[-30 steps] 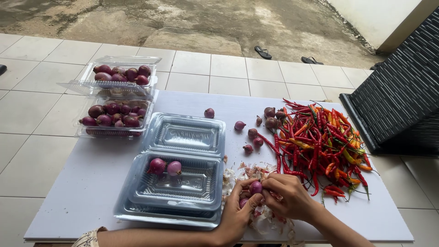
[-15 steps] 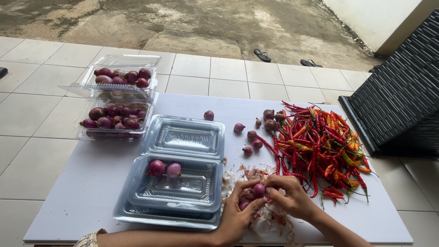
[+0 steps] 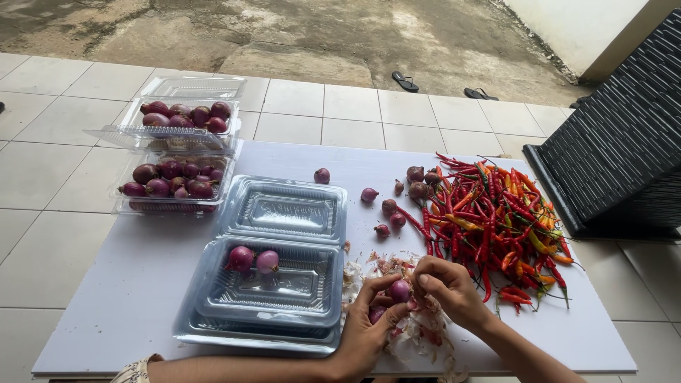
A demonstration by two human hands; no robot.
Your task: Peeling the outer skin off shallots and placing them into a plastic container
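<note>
Down near the front edge of the flat white board (image 3: 142, 284), the left hand (image 3: 365, 333) and the right hand (image 3: 447, 287) were close together, both gripping one small round purple shallot (image 3: 399, 290) with their fingertips. Dry papery peels (image 3: 425, 333) lay under the hands. Just to the left sat an open clear plastic box (image 3: 273, 287) with two peeled shallots (image 3: 253, 259) inside. A pile of long red chillies (image 3: 496, 220) lay to the right.
</note>
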